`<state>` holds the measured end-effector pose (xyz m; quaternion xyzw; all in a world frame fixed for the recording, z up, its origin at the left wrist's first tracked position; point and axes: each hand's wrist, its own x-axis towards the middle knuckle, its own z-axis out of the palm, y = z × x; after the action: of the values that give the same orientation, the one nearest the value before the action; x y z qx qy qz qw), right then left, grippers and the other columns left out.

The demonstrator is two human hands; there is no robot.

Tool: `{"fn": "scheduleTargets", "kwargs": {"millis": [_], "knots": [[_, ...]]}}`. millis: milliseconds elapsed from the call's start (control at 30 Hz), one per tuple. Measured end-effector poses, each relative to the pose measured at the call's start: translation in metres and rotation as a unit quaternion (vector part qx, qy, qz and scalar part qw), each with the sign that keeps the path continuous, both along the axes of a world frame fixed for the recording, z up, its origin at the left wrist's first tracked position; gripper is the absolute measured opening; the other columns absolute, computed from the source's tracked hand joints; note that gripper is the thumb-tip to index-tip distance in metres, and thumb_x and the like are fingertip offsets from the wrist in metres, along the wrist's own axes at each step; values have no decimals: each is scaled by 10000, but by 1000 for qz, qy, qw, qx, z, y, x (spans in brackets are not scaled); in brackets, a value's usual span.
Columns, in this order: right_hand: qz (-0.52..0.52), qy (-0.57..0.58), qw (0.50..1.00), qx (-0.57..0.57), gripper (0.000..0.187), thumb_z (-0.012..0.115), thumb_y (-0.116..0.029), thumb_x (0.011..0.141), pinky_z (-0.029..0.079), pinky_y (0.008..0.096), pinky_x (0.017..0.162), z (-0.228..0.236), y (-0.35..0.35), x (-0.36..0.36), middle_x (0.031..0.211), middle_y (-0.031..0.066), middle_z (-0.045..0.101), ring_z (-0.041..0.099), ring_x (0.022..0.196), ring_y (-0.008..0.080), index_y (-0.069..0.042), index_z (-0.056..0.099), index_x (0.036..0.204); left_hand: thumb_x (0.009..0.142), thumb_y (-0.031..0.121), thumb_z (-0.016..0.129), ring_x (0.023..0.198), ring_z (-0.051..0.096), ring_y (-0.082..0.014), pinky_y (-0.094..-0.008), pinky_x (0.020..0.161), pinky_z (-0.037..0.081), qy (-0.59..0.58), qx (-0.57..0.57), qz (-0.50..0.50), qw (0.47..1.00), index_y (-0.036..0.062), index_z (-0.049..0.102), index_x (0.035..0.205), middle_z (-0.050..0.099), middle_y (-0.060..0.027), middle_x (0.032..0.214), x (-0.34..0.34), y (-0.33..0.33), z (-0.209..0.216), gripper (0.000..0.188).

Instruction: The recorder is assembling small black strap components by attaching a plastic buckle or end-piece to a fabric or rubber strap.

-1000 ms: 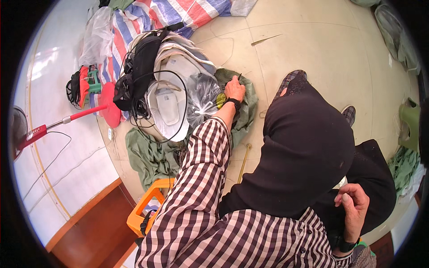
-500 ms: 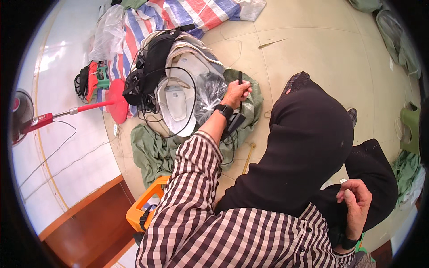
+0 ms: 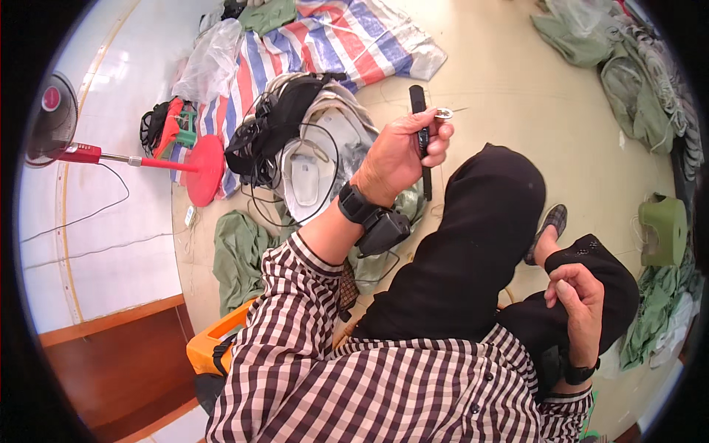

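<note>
My left hand (image 3: 399, 151) is raised over the floor, thumb and fingers closed round a flat black strap (image 3: 418, 102) whose ends stick out above and below. At its fingertips shows a small shiny round metal piece (image 3: 443, 114); a thin, needle-like line runs off to its right. A black band with a boxy black device (image 3: 384, 232) sits on my left wrist. My right hand (image 3: 580, 299) rests by my bent right leg, fingers curled in against the thumb; whatever they may hold is hidden. Another black band (image 3: 582, 373) circles that wrist.
Left of my left hand lie pale padded pieces (image 3: 306, 173) and a black bag (image 3: 266, 125) with cables. A red-based fan (image 3: 204, 170), an orange plastic frame (image 3: 210, 343) and green cloth (image 3: 240, 258) stand or lie at left. A green stool (image 3: 662, 230) is at right.
My left hand has come up and nearer with the black strap, and the shiny metal piece has come into sight. The right hand stays by my leg, fingers still curled. The view has shifted.
</note>
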<state>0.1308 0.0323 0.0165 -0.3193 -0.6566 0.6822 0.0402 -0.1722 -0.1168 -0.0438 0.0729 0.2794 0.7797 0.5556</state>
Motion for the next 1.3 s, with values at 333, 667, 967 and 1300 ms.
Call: {"fn": "scheduleTargets", "kwargs": {"millis": [333, 667, 967, 1300], "knots": [[-41, 150, 984, 88, 152, 521, -105, 902, 425, 194, 600, 47, 19, -30, 754, 36, 588, 524, 667, 75, 19, 584, 962, 967, 239, 397, 587, 511, -142, -231, 448, 382, 62, 45, -118, 990, 18, 515, 958, 564, -101, 829, 78, 59, 77, 251], [-108, 224, 959, 138, 134, 577, -112, 884, 435, 198, 595, 13, 41, -33, 737, 19, 594, 530, 639, 66, 7, 583, 945, 925, 220, 511, 475, 442, -78, -176, 388, 284, 214, -5, -180, 960, 55, 508, 936, 560, -78, 668, 135, 106, 57, 166], [-196, 240, 951, 3, 156, 570, -16, 857, 444, 205, 612, 8, 66, -12, 773, 39, 596, 530, 660, 86, 38, 602, 1001, 882, 78, 400, 629, 533, -139, -206, 459, 352, 84, -30, -233, 968, -31, 438, 1156, 587, -124, 895, 137, 121, 47, 297], [-137, 225, 964, 20, 131, 563, -35, 866, 451, 199, 635, 10, 64, -11, 768, 13, 601, 544, 673, 71, 26, 614, 971, 910, 134, 354, 508, 549, -161, -204, 358, 328, 96, -47, -271, 957, -22, 421, 1214, 608, -183, 850, 130, 107, 47, 349]]}}
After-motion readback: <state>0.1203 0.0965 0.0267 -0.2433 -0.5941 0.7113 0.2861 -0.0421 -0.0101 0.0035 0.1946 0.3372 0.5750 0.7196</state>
